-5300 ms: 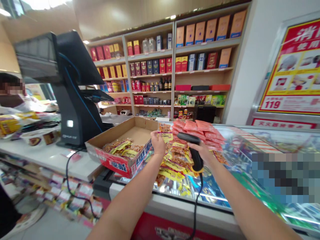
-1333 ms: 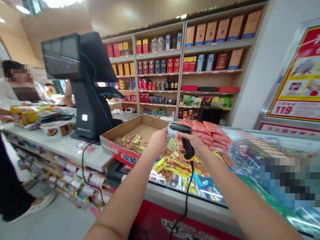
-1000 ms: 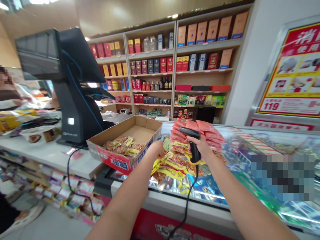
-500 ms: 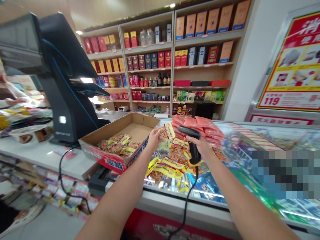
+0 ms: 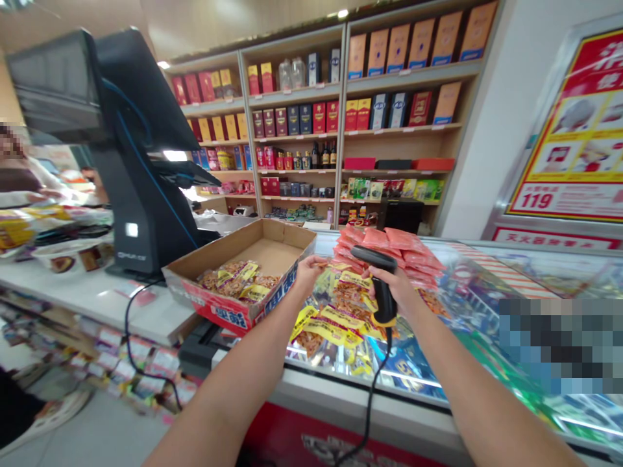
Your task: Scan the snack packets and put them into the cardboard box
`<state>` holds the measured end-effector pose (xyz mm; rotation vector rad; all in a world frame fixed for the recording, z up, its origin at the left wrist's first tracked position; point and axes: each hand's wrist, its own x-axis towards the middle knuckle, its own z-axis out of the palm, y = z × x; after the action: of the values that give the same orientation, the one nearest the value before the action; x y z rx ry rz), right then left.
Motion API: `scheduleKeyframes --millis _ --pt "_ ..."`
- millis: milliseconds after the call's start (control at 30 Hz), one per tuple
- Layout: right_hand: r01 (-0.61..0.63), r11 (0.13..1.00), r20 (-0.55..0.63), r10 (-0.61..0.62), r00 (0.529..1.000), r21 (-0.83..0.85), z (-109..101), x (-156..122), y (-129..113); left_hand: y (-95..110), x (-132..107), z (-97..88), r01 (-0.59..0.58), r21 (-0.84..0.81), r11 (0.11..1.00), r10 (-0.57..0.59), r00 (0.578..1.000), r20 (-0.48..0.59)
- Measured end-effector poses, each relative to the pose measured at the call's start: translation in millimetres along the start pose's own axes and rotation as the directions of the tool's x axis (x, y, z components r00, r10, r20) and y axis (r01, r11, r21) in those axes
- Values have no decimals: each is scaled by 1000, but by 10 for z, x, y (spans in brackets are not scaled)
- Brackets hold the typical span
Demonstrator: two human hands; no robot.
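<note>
My right hand (image 5: 396,285) grips a black barcode scanner (image 5: 379,275) with its head pointing left; its cord hangs down over the counter edge. My left hand (image 5: 307,272) pinches a small yellow-labelled snack packet (image 5: 325,263) just in front of the scanner head. Below both hands lies a heap of the same yellow-labelled packets (image 5: 335,318) on the glass freezer lid (image 5: 438,383). A stack of orange-red packets (image 5: 394,246) lies behind the scanner. To the left stands an open cardboard box (image 5: 228,314) with several packets in it.
A black till with its screen (image 5: 131,162) stands on the white counter (image 5: 97,298) at left, a cable trailing from it. Another person (image 5: 19,175) stands beyond that counter by packaged goods. Shelves of boxes and bottles (image 5: 331,123) line the back wall. A red poster (image 5: 569,143) hangs at right.
My left hand has lowered the packet a little and brought it closer to the scanner head. The view has swung slightly; the scanner stays in my right hand.
</note>
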<state>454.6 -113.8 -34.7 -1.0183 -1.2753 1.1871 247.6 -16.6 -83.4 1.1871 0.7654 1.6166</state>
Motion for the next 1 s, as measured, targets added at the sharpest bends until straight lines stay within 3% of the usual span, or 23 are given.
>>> scheduleKeyframes --millis 67,133,267,467,533,700,833,1000 --pt "-5 1000 1 5 1000 4 -10 11 10 -11 -16 21 -47 121 992 50 998 -26" --pt "-6 1000 1 6 1000 -7 -9 10 13 -12 -38 46 -14 143 990 20 999 -40" --pt "8 1000 4 -7 1000 -14 8 -12 3 10 -73 69 137 45 989 -136 990 -35" --pt "11 999 23 -10 1000 -32 30 -45 -20 30 -65 41 136 -169 976 -127 990 67" --pt "16 999 43 -14 999 -44 38 -59 -27 27 -55 43 98 -124 987 -96 995 24" --pt "50 999 96 -47 994 -22 58 -93 -56 53 -39 56 -122 42 992 127 980 -152" --pt "91 996 96 -91 991 1 69 -93 -65 72 -37 31 -107 165 981 130 982 -139" --pt "61 994 136 -49 990 -87 40 -63 -16 93 -63 46 -169 213 962 197 973 -120"
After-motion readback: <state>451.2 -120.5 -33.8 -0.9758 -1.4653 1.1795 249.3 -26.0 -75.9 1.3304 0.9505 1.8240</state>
